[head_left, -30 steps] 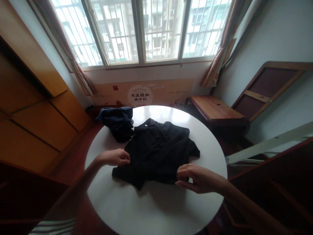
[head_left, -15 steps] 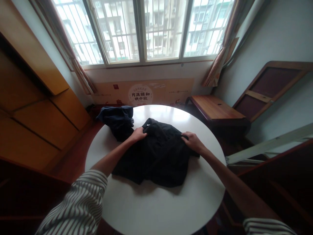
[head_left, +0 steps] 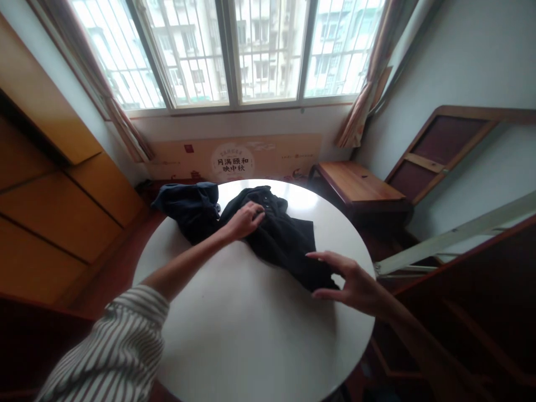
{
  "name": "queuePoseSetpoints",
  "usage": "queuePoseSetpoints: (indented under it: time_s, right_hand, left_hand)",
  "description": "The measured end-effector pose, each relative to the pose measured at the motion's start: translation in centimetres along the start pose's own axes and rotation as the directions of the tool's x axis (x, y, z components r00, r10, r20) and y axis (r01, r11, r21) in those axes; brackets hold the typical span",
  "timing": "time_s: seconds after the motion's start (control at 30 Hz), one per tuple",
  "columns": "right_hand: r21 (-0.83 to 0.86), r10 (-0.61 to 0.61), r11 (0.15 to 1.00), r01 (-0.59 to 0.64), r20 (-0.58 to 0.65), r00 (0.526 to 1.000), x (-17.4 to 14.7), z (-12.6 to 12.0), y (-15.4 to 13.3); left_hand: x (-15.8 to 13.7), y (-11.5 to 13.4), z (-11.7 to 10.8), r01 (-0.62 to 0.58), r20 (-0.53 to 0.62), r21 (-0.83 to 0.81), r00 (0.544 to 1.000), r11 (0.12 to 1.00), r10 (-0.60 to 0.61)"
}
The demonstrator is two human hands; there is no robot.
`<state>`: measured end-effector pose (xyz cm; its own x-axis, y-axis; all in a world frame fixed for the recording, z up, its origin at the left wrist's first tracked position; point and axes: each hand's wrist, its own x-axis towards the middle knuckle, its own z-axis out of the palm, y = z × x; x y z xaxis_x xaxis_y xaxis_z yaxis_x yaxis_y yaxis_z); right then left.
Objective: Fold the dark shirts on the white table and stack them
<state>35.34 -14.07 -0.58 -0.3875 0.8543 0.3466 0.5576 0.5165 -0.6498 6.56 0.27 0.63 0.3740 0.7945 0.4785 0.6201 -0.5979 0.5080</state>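
Across the far half of the round white table (head_left: 251, 340), in the head view, the black garment (head_left: 288, 243) slants from the far edge toward the right edge, with dark blue cloth (head_left: 186, 202) at the far-left edge. The left hand (head_left: 246, 220) has curled fingers on the garment (whether they pinch cloth, I cannot tell); the right hand's (head_left: 347, 279) thumb and fingers stand wide at its near end. Sound handling, in my judgement, requires light, even tension and flat creases.

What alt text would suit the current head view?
Crumpled black garment on a round white table, with a person's left hand over its left part and spread right hand by its near right end. A dark cloth bundle lies farther left.
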Motion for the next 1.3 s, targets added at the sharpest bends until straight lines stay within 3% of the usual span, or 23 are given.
queuePoseSetpoints:
  time_s: [0.07, 0.1, 0.2, 0.3, 0.4, 0.47, 0.53, 0.6, 0.63, 0.67, 0.77, 0.8, 0.87, 0.93, 1.03, 1.17, 1.23, 1.3]
  right_hand:
    - [0.041, -0.048, 0.998, 0.045, 0.071, 0.996, -1.9, 1.3, 0.1]
    - [0.052, -0.069, 0.996, 0.066, 0.057, 0.996, -2.6, 1.9, 0.1]
    - [0.097, -0.119, 0.987, 0.129, -0.102, 0.988, -3.0, 3.1, -0.4]
    - [0.155, -0.138, 0.970, 0.186, -0.275, 0.951, -2.1, 3.1, -2.0]
    - [0.254, -0.130, 0.943, 0.216, -0.317, 0.939, -1.5, 2.7, -4.3]
    - [0.355, -0.153, 0.907, 0.226, -0.222, 0.963, -1.8, 2.5, -5.7]
    - [0.468, -0.245, 0.859, 0.207, 0.020, 0.969, -2.1, 2.6, -6.7]
    - [0.533, -0.357, 0.830, 0.167, 0.276, 0.893, -2.0, 3.0, -6.5]
    - [0.518, -0.372, 0.842, 0.153, 0.350, 0.860, -1.7, 3.4, -5.9]
    - [0.458, -0.341, 0.877, 0.146, 0.377, 0.861, -1.2, 3.8, -5.0]
    - [-0.012, -0.052, 0.998, 0.056, 0.222, 0.974, 1.6, 5.0, -0.5]
    - [-0.211, 0.050, 0.977, -0.021, 0.134, 0.990, 2.7, 5.2, 1.2]
    - [-0.482, 0.219, 0.854, -0.197, -0.012, 0.976, 4.7, 5.2, 4.2]
    - [-0.552, 0.329, 0.781, -0.292, -0.034, 0.944, 6.2, 4.8, 6.1]
    - [-0.422, 0.385, 0.852, -0.311, 0.101, 0.917, 6.8, 4.1, 6.9]
    - [-0.200, 0.359, 0.926, -0.319, 0.215, 0.908, 4.8, 2.5, 5.9]
    - [-0.079, 0.342, 0.937, -0.341, 0.424, 0.839, 3.2, 1.1, 5.4]
    - [0.043, 0.270, 0.923, -0.383, 0.637, 0.722, 1.9, -0.6, 5.2]
  left_hand:
    - [-3.9, 0.2, 1.6, -0.105, 0.149, 0.018, 0.984, 0.994, 0.101]
    - [-5.8, 0.2, 2.3, -0.199, 0.262, 0.041, 0.948, 0.979, 0.182]
    - [-9.5, -0.3, 4.1, -0.354, 0.407, 0.136, 0.871, 0.925, 0.274]
    - [-10.2, -0.9, 4.4, -0.362, 0.362, 0.176, 0.889, 0.916, 0.281]
    - [-9.8, -1.1, 3.2, -0.312, 0.233, 0.110, 0.931, 0.944, 0.281]
    - [-9.8, -1.4, 1.9, -0.220, 0.142, 0.079, 0.968, 0.972, 0.207]
    - [-9.9, -1.9, 0.6, -0.093, 0.091, 0.070, 0.992, 0.993, 0.086]
    - [-9.9, -2.8, -0.2, 0.044, 0.047, 0.060, 0.998, 0.997, -0.047]
    - [-9.8, -3.5, -0.4, 0.101, 0.018, 0.058, 0.995, 0.993, -0.102]
    - [-9.6, -4.2, -0.6, 0.143, -0.016, 0.065, 0.990, 0.988, -0.142]
    - [-8.2, -6.5, -0.6, 0.197, -0.107, 0.134, 0.977, 0.971, -0.184]
    - [-7.5, -7.3, -0.5, 0.222, -0.125, 0.169, 0.971, 0.960, -0.203]
    - [-6.1, -8.7, -0.4, 0.318, -0.142, 0.261, 0.946, 0.911, -0.290]
    - [-4.8, -9.7, -0.1, 0.430, -0.122, 0.381, 0.901, 0.818, -0.416]
    - [-3.8, -10.5, 0.4, 0.464, -0.034, 0.542, 0.845, 0.701, -0.533]
    - [-4.1, -10.6, 0.5, 0.413, 0.033, 0.608, 0.840, 0.678, -0.542]
    - [-4.6, -10.7, 0.0, 0.410, 0.016, 0.608, 0.850, 0.680, -0.526]
    - [-4.9, -10.8, -0.8, 0.420, -0.045, 0.591, 0.870, 0.689, -0.491]
